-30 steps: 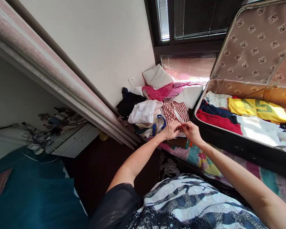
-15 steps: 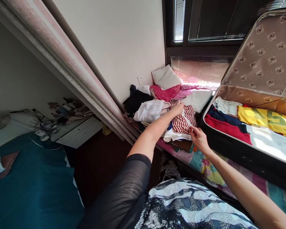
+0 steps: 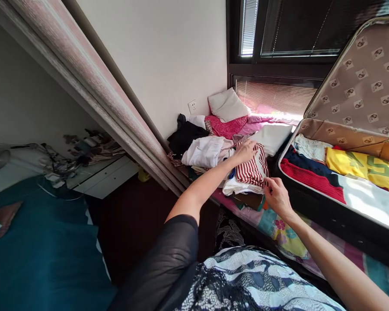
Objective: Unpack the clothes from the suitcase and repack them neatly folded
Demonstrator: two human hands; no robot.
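A red-and-white striped garment (image 3: 249, 172) lies folded on a stack of clothes, with a white garment (image 3: 238, 188) directly under it. My left hand (image 3: 246, 152) rests over the far part of the stripes, fingers stretched out on the cloth. At the near right corner, my right hand (image 3: 278, 196) pinches the striped edge between thumb and fingers. Just left of the stripes is a folded white garment (image 3: 202, 151). Behind my left hand lies a pale, flat cushion-like piece (image 3: 272, 138).
An opened suitcase (image 3: 311, 196) stands on the right, holding a red knit (image 3: 311, 177), a yellow garment (image 3: 363, 162) and other clothes. Black clothing (image 3: 188, 136) and a pale cushion (image 3: 227, 105) lie by the wall. A curtain (image 3: 94, 77) hangs at left, near a teal-covered bed (image 3: 45, 250).
The striped garment now lies flatter and more spread out. My left hand has loosened and shifted slightly right; my right hand has moved a little right and down along the edge.
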